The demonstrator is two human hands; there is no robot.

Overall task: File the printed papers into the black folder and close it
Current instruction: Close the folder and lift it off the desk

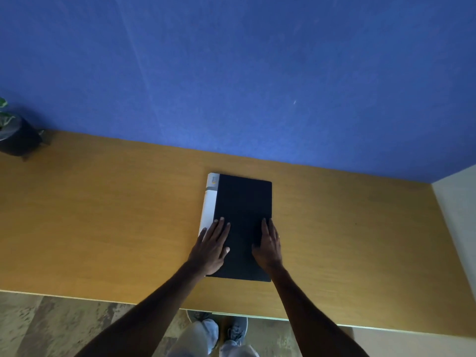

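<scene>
The left hand [211,247] and right hand [268,244] both lie flat and unclenched, palms pressing the near half of the black folder [243,210]. The folder lies shut near the middle of the desk [103,228]; no papers show, so filing looks done. Its long axis runs toward the blue wall [231,73], white spine [209,204] on the left.

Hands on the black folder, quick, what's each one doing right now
Left hand: open, flat on the closed black folder beside its white spine, gripping nothing.
Right hand: open, flat along the folder's right side, gripping nothing.
</scene>
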